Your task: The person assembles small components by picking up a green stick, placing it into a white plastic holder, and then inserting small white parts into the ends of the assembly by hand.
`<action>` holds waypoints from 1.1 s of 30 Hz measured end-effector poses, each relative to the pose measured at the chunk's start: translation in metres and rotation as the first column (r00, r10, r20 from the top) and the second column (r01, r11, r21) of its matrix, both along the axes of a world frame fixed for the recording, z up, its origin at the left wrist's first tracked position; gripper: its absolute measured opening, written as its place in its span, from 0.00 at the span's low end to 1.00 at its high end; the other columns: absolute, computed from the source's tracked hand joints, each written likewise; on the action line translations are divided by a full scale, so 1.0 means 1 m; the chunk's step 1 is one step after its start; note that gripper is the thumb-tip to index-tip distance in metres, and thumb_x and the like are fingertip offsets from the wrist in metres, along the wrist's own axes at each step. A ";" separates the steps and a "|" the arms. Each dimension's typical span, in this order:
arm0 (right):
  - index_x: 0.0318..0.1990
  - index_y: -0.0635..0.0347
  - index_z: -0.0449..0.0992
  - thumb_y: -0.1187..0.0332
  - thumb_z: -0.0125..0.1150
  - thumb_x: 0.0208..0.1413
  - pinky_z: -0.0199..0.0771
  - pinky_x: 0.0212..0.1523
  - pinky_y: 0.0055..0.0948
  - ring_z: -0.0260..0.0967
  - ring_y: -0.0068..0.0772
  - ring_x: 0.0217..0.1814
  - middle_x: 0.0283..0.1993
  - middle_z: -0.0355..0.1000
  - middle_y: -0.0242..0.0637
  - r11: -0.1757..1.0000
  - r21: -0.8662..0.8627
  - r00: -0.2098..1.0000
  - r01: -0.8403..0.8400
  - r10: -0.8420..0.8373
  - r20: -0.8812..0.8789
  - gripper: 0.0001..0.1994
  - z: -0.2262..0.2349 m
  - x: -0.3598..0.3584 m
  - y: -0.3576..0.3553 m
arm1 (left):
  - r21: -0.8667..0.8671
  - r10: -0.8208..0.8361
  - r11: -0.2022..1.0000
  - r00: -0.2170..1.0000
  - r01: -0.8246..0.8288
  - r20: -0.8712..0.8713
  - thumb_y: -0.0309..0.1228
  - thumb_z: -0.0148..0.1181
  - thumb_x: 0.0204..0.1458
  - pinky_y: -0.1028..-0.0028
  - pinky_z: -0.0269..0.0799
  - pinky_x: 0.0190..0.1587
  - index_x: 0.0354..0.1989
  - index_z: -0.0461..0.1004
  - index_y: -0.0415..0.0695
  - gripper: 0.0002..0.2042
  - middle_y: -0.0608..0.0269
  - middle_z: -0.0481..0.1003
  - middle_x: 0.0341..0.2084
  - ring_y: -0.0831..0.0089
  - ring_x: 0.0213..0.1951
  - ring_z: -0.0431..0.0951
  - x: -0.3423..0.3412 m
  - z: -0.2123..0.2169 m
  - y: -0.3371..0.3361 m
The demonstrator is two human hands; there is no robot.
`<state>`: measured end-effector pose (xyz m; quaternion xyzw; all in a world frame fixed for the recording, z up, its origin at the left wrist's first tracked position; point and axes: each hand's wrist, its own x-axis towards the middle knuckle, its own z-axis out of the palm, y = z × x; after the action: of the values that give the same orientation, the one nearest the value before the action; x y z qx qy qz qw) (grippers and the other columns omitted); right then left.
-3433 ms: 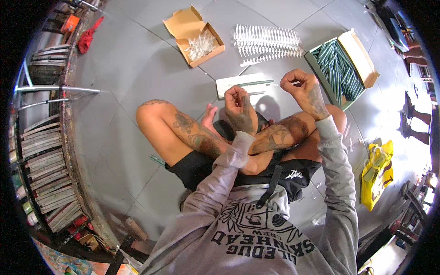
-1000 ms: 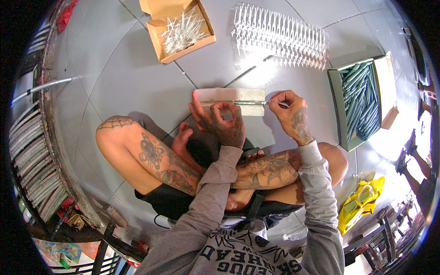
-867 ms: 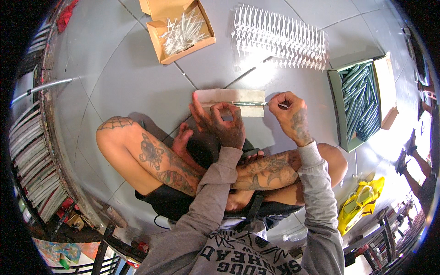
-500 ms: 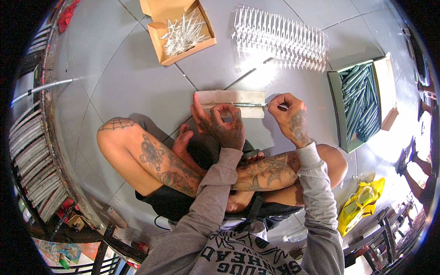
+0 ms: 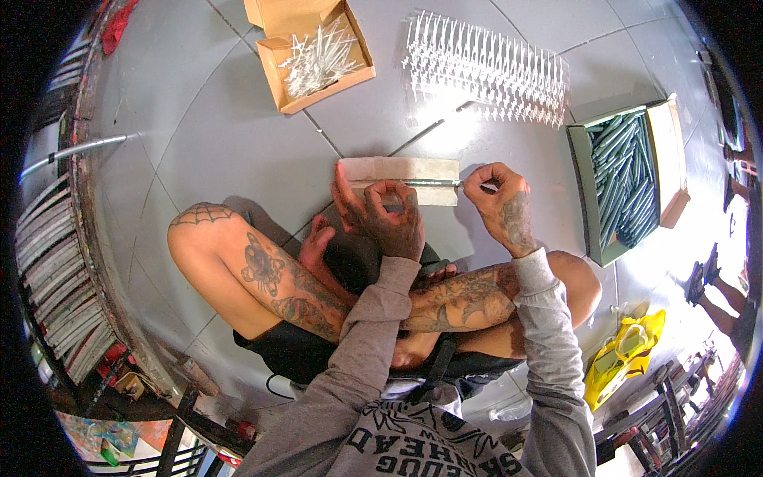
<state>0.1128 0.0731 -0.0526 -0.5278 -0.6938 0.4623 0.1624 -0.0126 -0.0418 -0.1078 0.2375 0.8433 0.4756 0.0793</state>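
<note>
Fingers of my right hand (image 5: pixel 502 205) sit narrow, thumb and forefinger pinched on the right end of a dark green pen (image 5: pixel 429 184), the tip itself mostly hidden. Thumb and forefinger of my left hand (image 5: pixel 387 219) close into a ring, their ends at the pen further left; whether they grip it or only press on it, I cannot tell. My other left fingers stand spread over the left part of a pale block (image 5: pixel 433 168).

Writing: dark block capitals (image 5: pixel 409 455) and a leaf drawing on my grey sweatshirt (image 5: pixel 354 374). Pale streak along the pen barrel, print or glare, too small to tell. Dark curved marks on a yellow bag (image 5: pixel 624 362) on the floor to my right.

Pen lies along the middle of the block, long axis left to right across my front, parallel with the block's long edges. Right end points at my right hand. Which end writes, I cannot tell.

Beyond the block: cardboard box (image 5: pixel 342 86) of loose white sticks (image 5: pixel 319 62); beside it, white pieces in rows (image 5: pixel 485 75). Right: green box (image 5: pixel 586 195) heaped with similar pens (image 5: pixel 626 179).
</note>
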 end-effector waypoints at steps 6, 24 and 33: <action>0.32 0.69 0.79 0.70 0.68 0.53 0.82 0.45 0.32 0.80 0.31 0.37 0.32 0.81 0.41 1.000 -0.013 1.000 -0.005 0.005 0.019 0.08 0.001 0.000 0.000 | -0.075 -0.035 0.997 0.985 0.022 -0.170 0.41 0.60 0.56 0.42 0.42 0.69 0.32 0.70 0.45 0.12 0.46 0.53 0.73 0.45 0.73 0.47 -0.007 0.000 -0.002; 0.30 0.67 0.79 0.72 0.69 0.50 0.85 0.43 0.35 0.83 0.36 0.36 0.32 0.82 0.43 1.000 0.009 0.999 0.008 -0.007 -0.053 0.06 0.003 -0.001 -0.001 | -0.139 -0.053 0.990 0.993 0.038 -0.101 0.35 0.64 0.57 0.56 0.67 0.57 0.39 0.70 0.41 0.12 0.50 0.71 0.46 0.55 0.51 0.71 -0.003 -0.021 -0.012; 0.30 0.66 0.80 0.71 0.71 0.48 0.84 0.42 0.35 0.83 0.38 0.36 0.32 0.82 0.44 0.999 0.028 0.999 0.020 -0.019 -0.025 0.07 -0.004 0.000 -0.003 | 0.010 0.016 1.000 1.000 -0.016 -0.016 0.36 0.64 0.51 0.42 0.42 0.70 0.26 0.70 0.47 0.10 0.47 0.51 0.74 0.44 0.73 0.50 -0.004 -0.017 -0.004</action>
<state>0.1129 0.0702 -0.0562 -0.5264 -0.6930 0.4573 0.1831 -0.0165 -0.0456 -0.1250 0.2350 0.8434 0.4784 0.0678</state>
